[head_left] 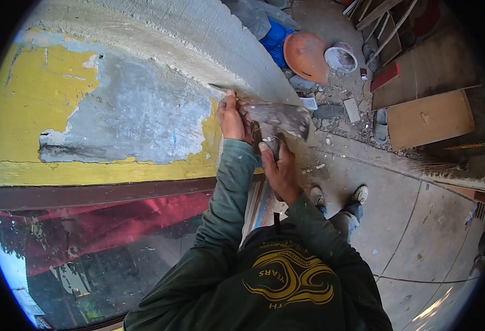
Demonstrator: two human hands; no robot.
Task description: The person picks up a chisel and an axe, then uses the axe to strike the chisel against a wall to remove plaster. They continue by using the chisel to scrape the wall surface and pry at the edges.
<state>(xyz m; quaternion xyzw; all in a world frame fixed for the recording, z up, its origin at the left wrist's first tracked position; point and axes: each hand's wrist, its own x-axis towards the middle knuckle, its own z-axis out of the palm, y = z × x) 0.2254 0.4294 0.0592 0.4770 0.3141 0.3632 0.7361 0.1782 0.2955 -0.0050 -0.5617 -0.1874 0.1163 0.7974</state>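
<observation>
My left hand (233, 120) is raised near the wall edge, its fingers pinched round a thin, dark pointed tool (218, 87) whose tip is by the rough cement. Just to the right, my right hand (281, 170) is closed on the dark handle of a wide, stained metal blade (281, 117), which lies flat in front of the left hand's fingers. Beside them, the wall (137, 105) shows a bare grey patch bordered by peeling yellow paint (38, 94). A curved band of rough grey cement (198, 38) runs above the patch.
An orange basin (306, 56), a white bucket (341, 58) and blue plastic (276, 41) lie at the top. Wooden boards (431, 119) lean at the right, near rubble. Below the wall is a glass pane (126, 248). My shoes (360, 193) stand on concrete slabs.
</observation>
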